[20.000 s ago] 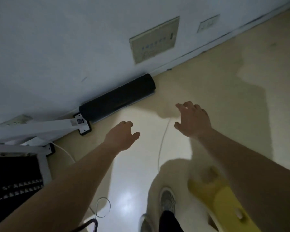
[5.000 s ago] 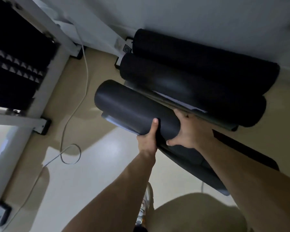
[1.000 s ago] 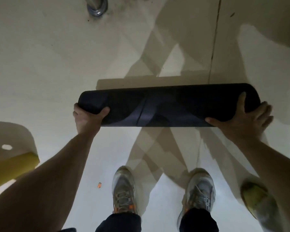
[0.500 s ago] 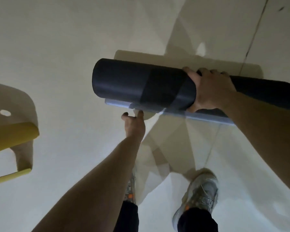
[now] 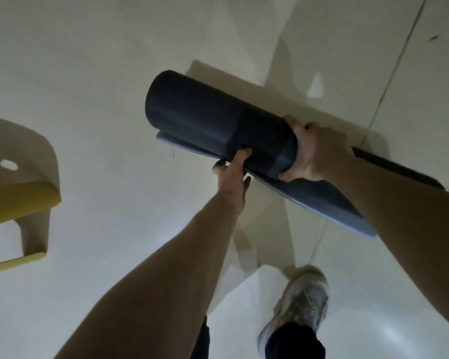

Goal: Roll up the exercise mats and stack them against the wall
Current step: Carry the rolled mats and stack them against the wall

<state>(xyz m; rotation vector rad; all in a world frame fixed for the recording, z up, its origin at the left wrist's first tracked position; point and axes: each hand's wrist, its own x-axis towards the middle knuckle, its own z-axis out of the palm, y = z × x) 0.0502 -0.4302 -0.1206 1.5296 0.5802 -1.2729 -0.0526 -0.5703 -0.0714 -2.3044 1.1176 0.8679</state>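
2 hands: 1 dark rolled foam exercise mat [image 5: 205, 117] is gripped by both
Left hand [image 5: 231, 174]: curled under the roll, thumb pressed against it
Right hand [image 5: 316, 151]: wrapped over the roll, just beside

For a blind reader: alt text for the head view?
A rolled dark mat held above a pale floor: the right hand grips around it, the left hand holds its loose edge from below. A yellow chair at left, a grey shoe below.
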